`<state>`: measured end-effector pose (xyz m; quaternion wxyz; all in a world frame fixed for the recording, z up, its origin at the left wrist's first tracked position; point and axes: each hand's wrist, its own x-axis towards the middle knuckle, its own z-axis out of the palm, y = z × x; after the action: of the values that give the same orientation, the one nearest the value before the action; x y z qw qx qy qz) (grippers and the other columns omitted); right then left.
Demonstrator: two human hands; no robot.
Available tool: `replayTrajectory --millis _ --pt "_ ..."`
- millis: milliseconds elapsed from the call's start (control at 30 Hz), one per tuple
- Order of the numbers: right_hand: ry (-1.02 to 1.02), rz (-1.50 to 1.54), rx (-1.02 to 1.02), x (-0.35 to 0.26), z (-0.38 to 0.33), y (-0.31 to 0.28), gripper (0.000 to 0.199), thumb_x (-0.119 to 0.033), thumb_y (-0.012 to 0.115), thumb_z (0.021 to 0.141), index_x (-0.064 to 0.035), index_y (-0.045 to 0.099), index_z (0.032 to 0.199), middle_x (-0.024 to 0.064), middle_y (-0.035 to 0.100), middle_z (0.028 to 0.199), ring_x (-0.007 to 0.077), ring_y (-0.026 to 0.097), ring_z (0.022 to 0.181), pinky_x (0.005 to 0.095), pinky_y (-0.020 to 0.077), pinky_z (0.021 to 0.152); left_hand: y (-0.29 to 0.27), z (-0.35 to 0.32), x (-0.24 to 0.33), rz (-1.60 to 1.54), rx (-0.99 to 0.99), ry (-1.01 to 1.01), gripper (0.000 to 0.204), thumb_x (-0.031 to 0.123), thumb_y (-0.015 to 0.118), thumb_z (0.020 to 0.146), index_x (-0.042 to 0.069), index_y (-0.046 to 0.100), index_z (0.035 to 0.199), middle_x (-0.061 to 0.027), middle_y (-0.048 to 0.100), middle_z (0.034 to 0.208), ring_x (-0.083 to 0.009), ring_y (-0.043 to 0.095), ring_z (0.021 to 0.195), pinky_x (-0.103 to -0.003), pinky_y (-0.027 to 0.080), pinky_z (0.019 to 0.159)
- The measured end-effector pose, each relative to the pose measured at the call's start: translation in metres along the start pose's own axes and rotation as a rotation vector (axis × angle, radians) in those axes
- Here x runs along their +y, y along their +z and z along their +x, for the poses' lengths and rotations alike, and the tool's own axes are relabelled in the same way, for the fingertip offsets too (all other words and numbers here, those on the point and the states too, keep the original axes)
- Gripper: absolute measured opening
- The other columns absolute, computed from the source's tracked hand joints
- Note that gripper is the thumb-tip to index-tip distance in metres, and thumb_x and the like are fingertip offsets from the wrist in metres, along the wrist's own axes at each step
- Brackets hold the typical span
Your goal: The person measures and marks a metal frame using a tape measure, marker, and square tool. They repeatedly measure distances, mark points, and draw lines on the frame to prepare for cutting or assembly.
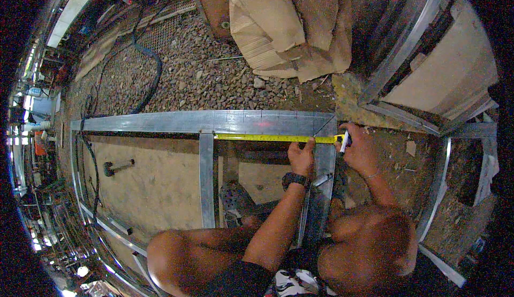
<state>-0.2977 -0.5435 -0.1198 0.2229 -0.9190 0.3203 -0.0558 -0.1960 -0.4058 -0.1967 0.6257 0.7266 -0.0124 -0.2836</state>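
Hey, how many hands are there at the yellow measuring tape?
2. The left hand is at the yellow measuring tape, right of its middle; the right hand is at its right end. I see no others, though the picture's edges are dark.

Right hand (360,150) holds yellow tape measure (262,138), left hand (302,159) touching it.
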Motion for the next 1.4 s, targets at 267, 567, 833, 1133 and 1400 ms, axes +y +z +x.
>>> replayTrajectory --millis 267,567,833,1133,1400 --pt "-0.041 -0.028 0.044 -0.001 0.002 0.009 0.047 -0.026 0.079 0.080 -0.0087 0.061 0.120 0.0170 0.066 0.098 0.0379 0.063 0.095 0.0457 0.0512 0.081 0.002 0.004 -0.005 0.063 0.002 -0.118 0.024 0.019 0.073 0.088 -0.003 0.067 0.096 -0.0098 0.070 0.098 -0.0205 0.062 0.087 -0.035 0.048 0.080" --pt "-0.076 0.583 0.041 -0.046 0.041 0.033 0.026 -0.019 0.072 0.087 -0.0073 0.066 0.109 0.0092 0.067 0.098 0.0210 0.063 0.093 0.0353 0.0515 0.082 0.011 0.006 -0.018 -0.169 -0.017 -0.046 0.029 0.018 0.073 0.087 -0.003 0.065 0.105 -0.0120 0.070 0.102 -0.0212 0.063 0.091 -0.035 0.049 0.083" --pt "-0.123 0.774 -0.252 -0.055 0.067 0.095 0.018 -0.015 0.076 0.083 -0.0057 0.062 0.083 -0.0009 0.056 0.081 0.0093 0.054 0.078 0.0267 0.0451 0.070 0.017 0.006 -0.032 -0.407 -0.022 -0.115 0.039 0.013 0.067 0.089 -0.004 0.057 0.123 -0.0111 0.064 0.119 -0.0215 0.061 0.107 -0.034 0.048 0.094" --pt "-0.152 0.773 -0.301 -0.062 0.066 0.090 0.017 -0.015 0.075 0.084 -0.0050 0.061 0.080 -0.0006 0.055 0.076 0.0076 0.052 0.073 0.0272 0.0435 0.065 0.011 0.007 -0.026 -0.383 -0.026 -0.097 0.042 0.014 0.069 0.089 -0.004 0.055 0.125 -0.0118 0.062 0.123 -0.0217 0.060 0.109 -0.034 0.048 0.095" --pt "-0.134 0.812 -0.306 -0.064 0.065 0.096 0.018 -0.016 0.076 0.084 -0.0054 0.061 0.080 -0.0012 0.054 0.074 0.0068 0.051 0.072 0.0269 0.0435 0.064 0.003 0.002 -0.015 -0.393 -0.008 -0.111 0.040 0.012 0.067 0.090 -0.003 0.054 0.125 -0.0115 0.062 0.123 -0.0209 0.060 0.109 -0.033 0.048 0.094"
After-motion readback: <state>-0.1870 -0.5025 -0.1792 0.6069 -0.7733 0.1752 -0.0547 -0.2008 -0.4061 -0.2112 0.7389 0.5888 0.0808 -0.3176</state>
